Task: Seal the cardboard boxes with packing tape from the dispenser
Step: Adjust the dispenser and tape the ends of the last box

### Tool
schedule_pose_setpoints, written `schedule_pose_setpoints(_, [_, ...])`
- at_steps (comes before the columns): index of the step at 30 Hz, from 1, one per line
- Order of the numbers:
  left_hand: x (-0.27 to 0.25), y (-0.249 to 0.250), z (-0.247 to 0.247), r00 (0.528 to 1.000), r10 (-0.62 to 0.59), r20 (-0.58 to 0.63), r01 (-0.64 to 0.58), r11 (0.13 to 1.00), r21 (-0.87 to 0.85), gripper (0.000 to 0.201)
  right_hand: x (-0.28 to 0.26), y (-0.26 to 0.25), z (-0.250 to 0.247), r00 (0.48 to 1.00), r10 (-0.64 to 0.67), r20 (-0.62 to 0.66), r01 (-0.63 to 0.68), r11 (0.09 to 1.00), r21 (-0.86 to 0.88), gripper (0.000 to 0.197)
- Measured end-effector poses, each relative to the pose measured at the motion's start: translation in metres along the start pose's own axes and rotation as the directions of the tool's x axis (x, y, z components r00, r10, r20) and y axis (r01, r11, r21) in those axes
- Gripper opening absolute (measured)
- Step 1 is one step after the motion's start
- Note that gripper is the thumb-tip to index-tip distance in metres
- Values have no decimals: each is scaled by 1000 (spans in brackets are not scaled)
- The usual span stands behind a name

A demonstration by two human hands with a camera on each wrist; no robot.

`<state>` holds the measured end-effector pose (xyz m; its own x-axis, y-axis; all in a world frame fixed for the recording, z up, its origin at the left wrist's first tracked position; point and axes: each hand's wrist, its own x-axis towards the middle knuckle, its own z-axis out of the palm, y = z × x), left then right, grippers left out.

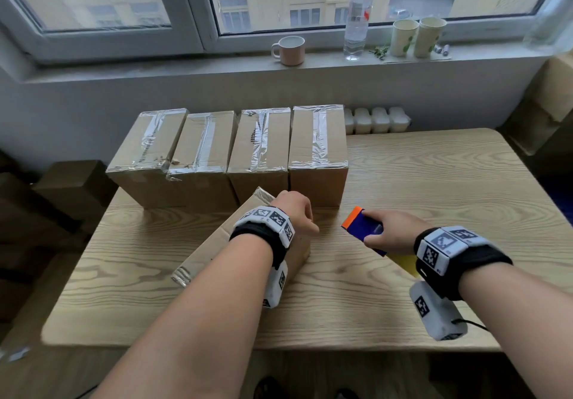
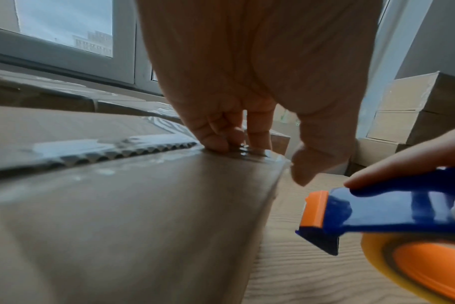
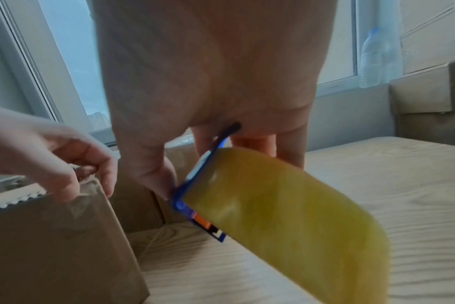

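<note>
A cardboard box (image 1: 217,249) lies at an angle on the wooden table (image 1: 434,181), near its front. My left hand (image 1: 305,217) is on the box's far right corner, bent fingertips (image 2: 221,142) pressing clear tape (image 2: 249,153) onto the top seam, with the thumb off the edge. The box's open corrugated flap edge (image 2: 133,153) shows beside the fingers. My right hand (image 1: 376,234) grips the blue and orange tape dispenser (image 1: 361,226) just right of the box, held above the table. Its yellowish tape roll (image 3: 286,216) fills the right wrist view. No tape strand is visible between dispenser and box.
Several taped boxes (image 1: 229,150) stand in a row along the table's back left. The sill behind holds a mug (image 1: 290,51), a bottle (image 1: 356,13) and two paper cups (image 1: 417,37). More cardboard boxes (image 1: 548,103) are stacked off the table's right side.
</note>
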<state>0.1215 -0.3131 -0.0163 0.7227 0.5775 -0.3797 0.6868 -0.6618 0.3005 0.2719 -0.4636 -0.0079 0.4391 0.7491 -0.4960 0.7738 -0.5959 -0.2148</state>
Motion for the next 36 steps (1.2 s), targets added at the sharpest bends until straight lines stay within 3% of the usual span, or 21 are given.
schedule_pose_setpoints(4, [-4, -5, -1, 999, 51, -8, -52, 997, -55, 37, 15, -6, 21, 997, 1, 76, 7, 995, -98, 49])
schedule_pose_setpoints(7, [-6, -16, -12, 1000, 24, 20, -16, 934, -356, 43, 23, -9, 38, 995, 24, 101, -10, 990, -141, 53])
schedule_pose_setpoints(9, [-8, -28, -24, 999, -36, -37, 15, 883, -469, 38, 28, -10, 46, 994, 27, 109, -9, 987, -163, 53])
schedule_pose_setpoints(12, [-11, -53, -36, 984, -122, -128, 55, 900, -432, 35, 34, -17, 54, 996, 16, 93, -3, 990, -140, 59])
schedule_pose_setpoints(15, [-15, -74, -38, 977, -171, -129, 113, 923, -368, 39, 39, -24, 61, 995, 6, 96, 6, 992, -125, 69])
schedule_pose_setpoints(22, [-18, -83, -30, 975, -190, -111, 135, 915, -381, 48, 46, -44, 74, 998, -21, 58, 31, 983, -179, 55])
schedule_pose_setpoints(26, [-16, -87, -30, 978, -186, -96, 132, 903, -409, 48, 51, -47, 59, 999, -31, 23, 31, 999, -26, 51])
schedule_pose_setpoints(30, [-14, -88, -32, 982, -177, -67, 133, 898, -420, 50, 45, -65, 36, 985, -155, 78, 141, 976, 164, 37])
schedule_pose_setpoints(33, [-13, -89, -33, 985, -164, -57, 126, 898, -421, 50, 45, -71, 24, 979, -193, -68, 204, 954, 221, 13])
schedule_pose_setpoints(36, [-13, -90, -33, 987, -152, -51, 118, 904, -410, 51, 46, -71, 17, 972, -164, -170, 198, 957, 212, 14])
